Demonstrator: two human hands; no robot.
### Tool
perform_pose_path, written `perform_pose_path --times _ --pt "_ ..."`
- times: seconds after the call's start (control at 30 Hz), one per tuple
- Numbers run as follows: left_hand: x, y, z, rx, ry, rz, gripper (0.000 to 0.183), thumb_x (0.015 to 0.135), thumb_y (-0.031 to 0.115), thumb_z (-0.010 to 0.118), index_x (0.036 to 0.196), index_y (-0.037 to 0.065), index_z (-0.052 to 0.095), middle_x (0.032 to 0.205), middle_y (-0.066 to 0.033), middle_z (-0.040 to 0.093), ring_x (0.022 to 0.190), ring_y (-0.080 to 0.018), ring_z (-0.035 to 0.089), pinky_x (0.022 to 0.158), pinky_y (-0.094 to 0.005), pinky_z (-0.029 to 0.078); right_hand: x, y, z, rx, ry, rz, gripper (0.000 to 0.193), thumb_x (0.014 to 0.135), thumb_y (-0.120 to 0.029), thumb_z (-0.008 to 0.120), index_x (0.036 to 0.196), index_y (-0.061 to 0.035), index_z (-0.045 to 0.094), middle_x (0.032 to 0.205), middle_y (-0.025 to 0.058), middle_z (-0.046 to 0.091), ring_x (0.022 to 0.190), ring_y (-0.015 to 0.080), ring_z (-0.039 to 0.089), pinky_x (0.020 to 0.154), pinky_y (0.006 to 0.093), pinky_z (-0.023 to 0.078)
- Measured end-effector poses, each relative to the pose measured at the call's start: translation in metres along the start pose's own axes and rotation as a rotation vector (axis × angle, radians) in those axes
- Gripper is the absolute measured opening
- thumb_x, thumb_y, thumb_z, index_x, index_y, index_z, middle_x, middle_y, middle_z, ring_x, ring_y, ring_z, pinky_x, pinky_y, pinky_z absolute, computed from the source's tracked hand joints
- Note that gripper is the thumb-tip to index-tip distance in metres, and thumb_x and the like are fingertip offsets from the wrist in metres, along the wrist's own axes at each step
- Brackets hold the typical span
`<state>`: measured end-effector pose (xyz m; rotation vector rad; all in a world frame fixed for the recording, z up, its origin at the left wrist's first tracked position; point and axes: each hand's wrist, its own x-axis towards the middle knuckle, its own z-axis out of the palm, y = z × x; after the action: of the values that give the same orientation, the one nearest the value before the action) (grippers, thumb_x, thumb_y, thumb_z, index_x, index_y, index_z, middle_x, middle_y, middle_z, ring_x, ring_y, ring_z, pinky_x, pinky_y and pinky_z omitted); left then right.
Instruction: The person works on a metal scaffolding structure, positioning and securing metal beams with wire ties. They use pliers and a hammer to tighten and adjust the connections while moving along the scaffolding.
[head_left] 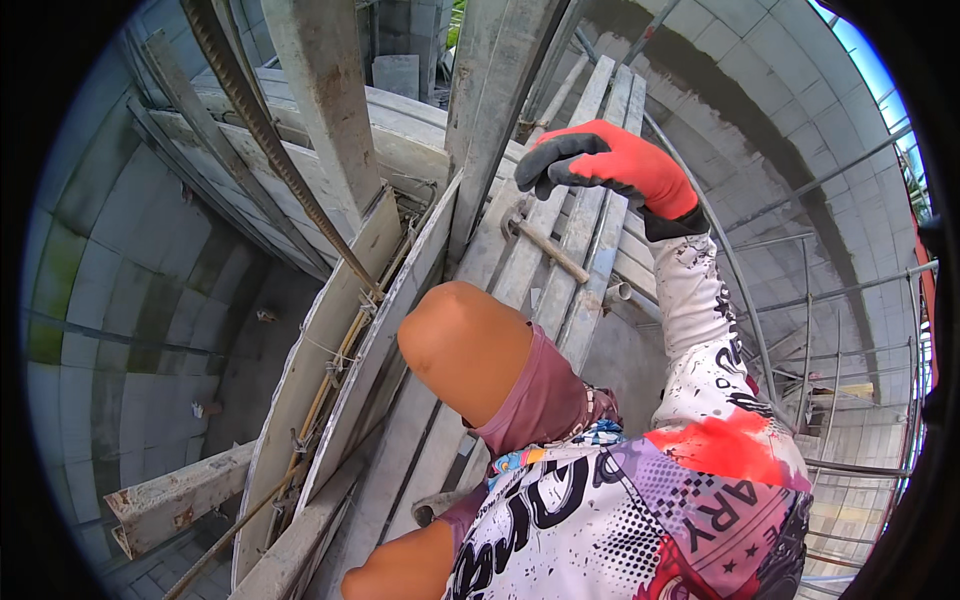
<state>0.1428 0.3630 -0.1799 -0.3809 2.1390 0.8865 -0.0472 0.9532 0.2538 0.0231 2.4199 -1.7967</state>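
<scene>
My right hand [625, 165], in a red glove with black-coated fingers, is held out over the metal planks [567, 240] at the upper middle. Its fingers are loosely bent and point left, and I see nothing in them. Just below it, a hammer [550, 247] with a pale handle lies across the planks, apart from the glove. My left hand does not show. One bent bare knee [465, 350] is close to the hammer's lower side.
To the left stands a narrow formwork of two upright boards [385, 335] with steel bars and wire ties between. A long ribbed rebar [285, 150] slants into it. Beams [325, 100] rise above. Scaffold tubes [825, 295] and a block wall [770, 90] stand right; a drop opens left.
</scene>
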Motion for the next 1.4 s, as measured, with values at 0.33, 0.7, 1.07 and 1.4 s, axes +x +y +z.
perform_pose_path --times 0.33,0.7,1.07,1.4 --pt "0.036 -0.009 -0.038 -0.082 0.059 -0.124 0.035 0.088 0.034 0.059 0.105 0.006 0.071 0.117 -0.0223 0.068 0.112 -0.0392 0.065 0.096 -0.0483 0.052 -0.054 0.317 -0.021 -0.082 0.558 0.790 0.034 0.087 -0.036 0.069 0.100 -0.0056 0.075 0.086 0.0041 0.074 0.079 0.0161 0.069 0.071 0.0299 0.052" --pt "-0.035 -0.203 -0.153 0.156 0.287 -0.493 0.037 0.089 0.034 0.057 0.107 0.006 0.073 0.121 -0.0242 0.067 0.115 -0.0397 0.064 0.099 -0.0481 0.051 -0.004 0.314 0.003 -0.907 0.662 0.254 0.037 0.085 -0.033 0.068 0.106 -0.0028 0.072 0.097 0.0148 0.074 0.092 0.0268 0.070 0.082 0.0388 0.053" --pt "-0.122 -0.300 -0.084 0.062 0.732 -0.867 0.024 0.085 0.021 0.067 0.102 0.005 0.075 0.111 -0.0249 0.070 0.103 -0.0398 0.069 0.087 -0.0474 0.057 0.090 0.243 0.044 -1.132 0.174 0.291 0.037 0.091 -0.029 0.064 0.116 -0.0021 0.070 0.106 0.0142 0.073 0.098 0.0255 0.069 0.085 0.0375 0.052" --pt "-0.079 -0.348 -0.106 -1.502 1.306 -0.863 0.023 0.087 0.025 0.065 0.089 0.003 0.075 0.088 -0.0182 0.075 0.081 -0.0327 0.073 0.068 -0.0461 0.056 0.086 -0.027 0.100 -1.406 -0.065 0.433 0.038 0.096 -0.025 0.061 0.125 -0.0015 0.068 0.114 0.0137 0.072 0.103 0.0242 0.067 0.089 0.0363 0.052"
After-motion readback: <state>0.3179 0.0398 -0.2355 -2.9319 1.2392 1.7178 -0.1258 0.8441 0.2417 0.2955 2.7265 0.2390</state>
